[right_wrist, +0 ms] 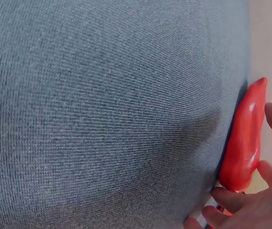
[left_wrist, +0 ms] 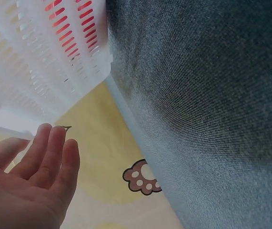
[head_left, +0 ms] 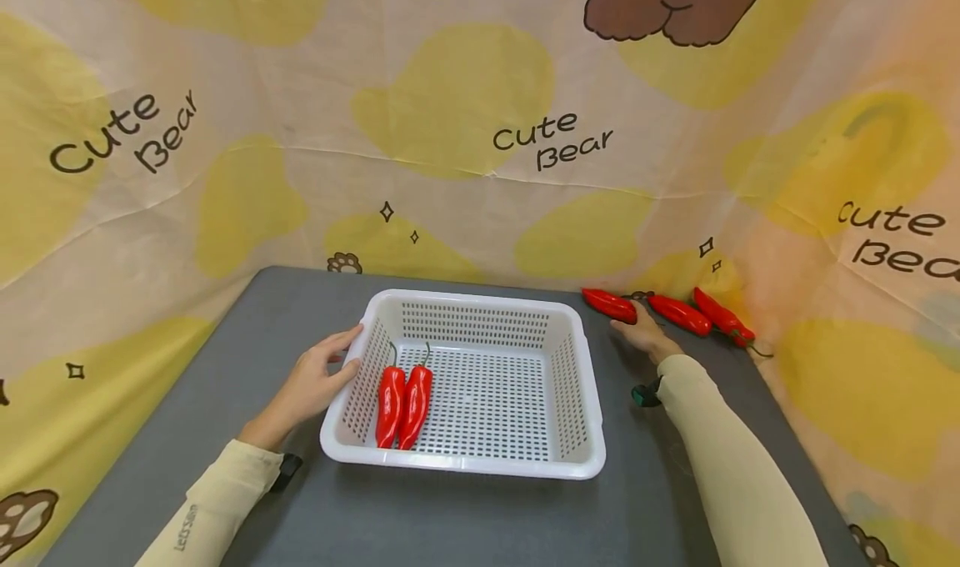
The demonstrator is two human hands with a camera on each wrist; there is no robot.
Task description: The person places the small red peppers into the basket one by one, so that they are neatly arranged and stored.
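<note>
Left hand (head_left: 311, 381), fingers parted, touches the left rim of the basket (head_left: 465, 464); right hand (head_left: 647, 338), fingers parted, touches a red pepper (head_left: 606, 303) by the far edge of the desk (head_left: 517, 521), narrowly beside the basket.

Head view: bright, fairly even light, w/ soft shadows on the table (head_left: 487, 525) below the basket (head_left: 465, 464) & by the R sleeve (head_left: 735, 467). Small glare spots on the peppers (head_left: 390, 404); cloth (head_left: 450, 133) tinted orange at far R. L wrist view: dimmer, table dark twd upper R, basket pale, washed out. R wrist view: slightly hazy, soft shadow nr the pepper (right_wrist: 243, 143), bg blurred.
</note>
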